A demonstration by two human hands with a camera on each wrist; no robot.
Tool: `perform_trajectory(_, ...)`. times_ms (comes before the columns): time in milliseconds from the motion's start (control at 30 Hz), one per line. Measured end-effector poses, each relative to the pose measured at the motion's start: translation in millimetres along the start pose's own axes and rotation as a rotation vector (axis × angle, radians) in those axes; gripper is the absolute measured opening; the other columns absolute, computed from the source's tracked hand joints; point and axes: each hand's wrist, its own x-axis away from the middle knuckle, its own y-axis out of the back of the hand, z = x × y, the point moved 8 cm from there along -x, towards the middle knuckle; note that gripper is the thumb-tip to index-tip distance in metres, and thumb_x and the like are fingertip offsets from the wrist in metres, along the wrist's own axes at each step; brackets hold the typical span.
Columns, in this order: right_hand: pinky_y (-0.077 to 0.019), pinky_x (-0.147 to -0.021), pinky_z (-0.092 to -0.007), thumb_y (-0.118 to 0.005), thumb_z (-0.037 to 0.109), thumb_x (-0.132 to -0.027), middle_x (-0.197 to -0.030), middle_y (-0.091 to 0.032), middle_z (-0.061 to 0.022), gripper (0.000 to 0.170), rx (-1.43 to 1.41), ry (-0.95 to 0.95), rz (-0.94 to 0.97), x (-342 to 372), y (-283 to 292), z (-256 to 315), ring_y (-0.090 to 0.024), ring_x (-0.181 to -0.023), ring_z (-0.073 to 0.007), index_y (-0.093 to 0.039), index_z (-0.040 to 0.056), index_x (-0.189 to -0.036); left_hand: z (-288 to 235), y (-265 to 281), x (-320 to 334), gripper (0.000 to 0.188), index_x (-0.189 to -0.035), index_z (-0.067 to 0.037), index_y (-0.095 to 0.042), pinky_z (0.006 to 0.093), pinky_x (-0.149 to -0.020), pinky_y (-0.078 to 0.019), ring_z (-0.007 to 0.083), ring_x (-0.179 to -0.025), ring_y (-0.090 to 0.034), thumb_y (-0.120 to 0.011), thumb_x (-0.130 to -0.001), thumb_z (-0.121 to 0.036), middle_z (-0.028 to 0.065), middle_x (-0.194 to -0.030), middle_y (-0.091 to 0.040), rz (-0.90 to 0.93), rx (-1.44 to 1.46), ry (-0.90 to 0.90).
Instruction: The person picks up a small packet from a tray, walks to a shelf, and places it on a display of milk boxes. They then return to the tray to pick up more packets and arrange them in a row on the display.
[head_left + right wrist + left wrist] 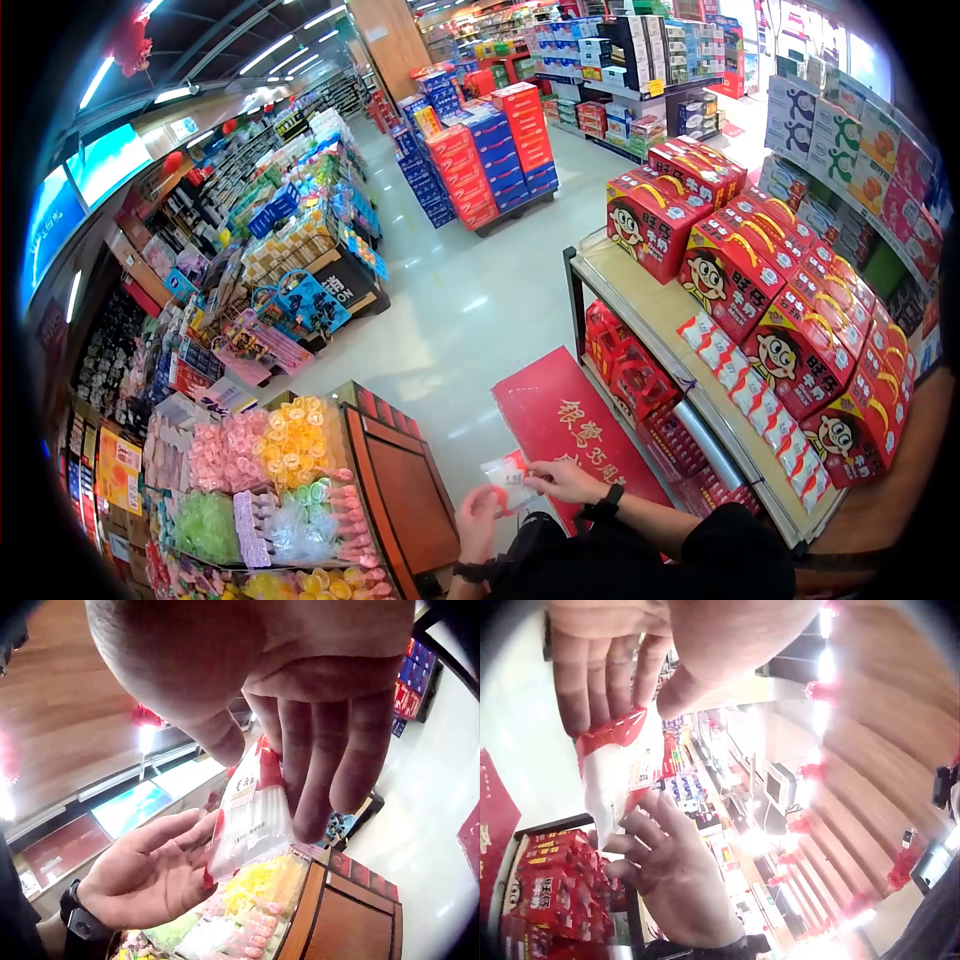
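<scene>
A small red and white plastic packet (511, 479) is held between both hands in front of the body. The right hand (566, 482) pinches one end between thumb and fingers; in the right wrist view the packet (253, 810) shows white sticks through its clear film. The left hand (478, 520) touches the opposite end, its fingers around the edge. In the left wrist view the left thumb and fingers grip the red edge of the packet (615, 769), and the right hand (686, 881) lies beyond it.
Right, a shelf (640, 290) carries red cartons (655, 225) and a row of similar packets (750, 395). Left, a wooden-sided stand (395, 485) holds colourful bagged goods. A red mat (560, 405) lies on the floor; stacked boxes (490, 150) stand farther off.
</scene>
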Motion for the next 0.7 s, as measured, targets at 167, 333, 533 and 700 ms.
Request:
perform_trajectory(167,-0.0543,-0.071,-0.0322,-0.061,0.030,-0.100,-0.088,-0.073,-0.0163,0.045,0.061,0.026,-0.031,-40,6,-1,-0.071,-0.078,-0.0222,-0.056,-0.0010,-0.133,2,7,-41,0.026,-0.120,0.005,-0.058,0.0358,-0.077,-0.0605,0.0196,-0.098,-0.066,-0.059,-0.099,-0.010,0.0113,-0.110,-0.065,-0.021,0.031,0.046)
perform_trajectory(333,-0.0547,-0.072,-0.0333,-0.062,0.029,-0.099,-0.091,-0.073,-0.0172,0.043,0.120,-0.083,-0.140,-74,41,9,-0.072,-0.078,-0.0234,-0.057,-0.0003,-0.130,-13,-14,-118,0.025,-0.119,0.004,-0.060,0.0336,-0.077,-0.0596,0.0185,-0.097,-0.065,-0.059,-0.099,-0.011,0.0106,-0.110,-0.066,0.138,0.040,0.073)
perform_trajectory(533,-0.0547,-0.072,-0.0356,-0.060,0.029,-0.098,-0.094,-0.072,-0.0176,0.038,0.081,-0.200,-0.332,-107,82,-4,-0.071,-0.081,-0.0262,-0.060,0.0016,-0.125,-24,-50,-212,0.026,-0.118,0.003,-0.063,0.0284,-0.081,-0.0546,0.0152,-0.099,-0.065,-0.060,-0.100,-0.014,0.0095,-0.107,-0.068,0.410,-0.020,-0.006)
perform_trajectory(700,-0.0559,-0.078,-0.0322,-0.059,0.019,-0.100,-0.098,-0.072,-0.0140,0.038,0.035,-0.377,-0.544,-109,100,-11,-0.070,-0.086,-0.0189,-0.057,-0.0005,-0.132,-39,-81,-254,0.025,-0.119,0.001,-0.063,0.0259,-0.081,-0.0517,0.0115,-0.094,-0.063,-0.061,-0.100,-0.014,0.0053,-0.105,-0.068,0.543,-0.120,-0.005)
